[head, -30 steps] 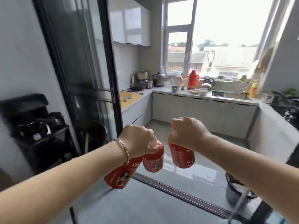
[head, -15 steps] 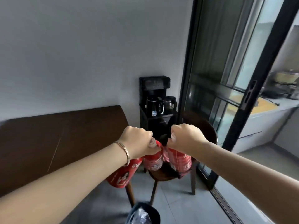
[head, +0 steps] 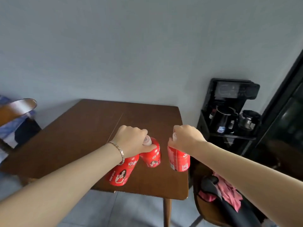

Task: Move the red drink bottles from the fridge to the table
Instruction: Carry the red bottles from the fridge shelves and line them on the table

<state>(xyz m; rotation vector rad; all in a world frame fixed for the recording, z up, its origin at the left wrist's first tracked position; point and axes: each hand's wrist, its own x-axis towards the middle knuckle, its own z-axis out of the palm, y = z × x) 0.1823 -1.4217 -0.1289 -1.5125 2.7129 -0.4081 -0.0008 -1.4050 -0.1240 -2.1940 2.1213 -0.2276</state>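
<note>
My left hand (head: 132,140) grips two red drink bottles by their tops: one (head: 122,172) hangs tilted under my wrist, the other (head: 151,155) hangs to its right with its pale cap showing between my fingers. My right hand (head: 184,138) grips a third red bottle (head: 179,159) by its cap. All three hang above the near right part of the brown wooden table (head: 78,136). Whether any bottle touches the tabletop I cannot tell.
A black rack with a kettle (head: 223,120) and a glass pot (head: 249,120) stands right of the table against the grey wall. A chair with pink and black cloth (head: 224,190) sits at the table's right corner. Another chair (head: 16,108) is at the far left.
My view has swung left from the kitchen doorway to the table. Both hands, still holding the bottles, have come over the tabletop.
</note>
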